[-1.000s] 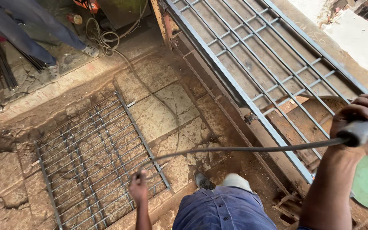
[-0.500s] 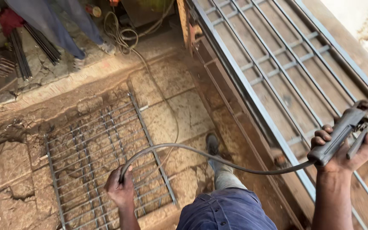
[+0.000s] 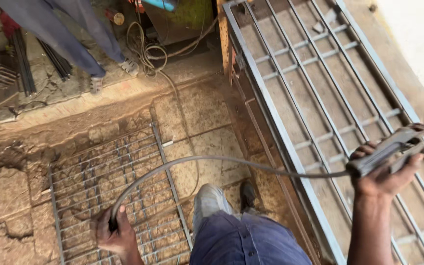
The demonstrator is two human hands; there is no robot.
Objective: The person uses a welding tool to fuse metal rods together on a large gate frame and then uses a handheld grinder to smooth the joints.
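So the right hand [image 3: 386, 174] is up over the big grey steel gate frame [image 3: 320, 98], fingers wrapped tight round the handle of a welding electrode holder [image 3: 391, 147]. The holder sits tilted, its clamp end pointing up toward the right edge of the view, hanging above the frame's bars rather than touching them as far as I can tell.

A grey welding cable [image 3: 212, 161] runs out of the holder's lower end, crosses the frame's left rail, arcs over the stone floor [image 3: 202, 113] and drops down to the left hand [image 3: 114, 233]. That hand is closed in a fist round the cable, low down over the near end of a smaller metal grille [image 3: 104, 167] that lies flat on the floor.

Between the two hands you can see the person's own blue trousers [image 3: 246, 240] and one grey shoe [image 3: 209, 201], standing right beside the grille's right edge.

At the top left another person's legs [image 3: 69, 34] in blue trousers stand on the far side of the concrete step, with a bundle of dark steel rods [image 3: 23, 64] next to them and a loose coil of cable [image 3: 145, 46] near a green machine [image 3: 187, 14].
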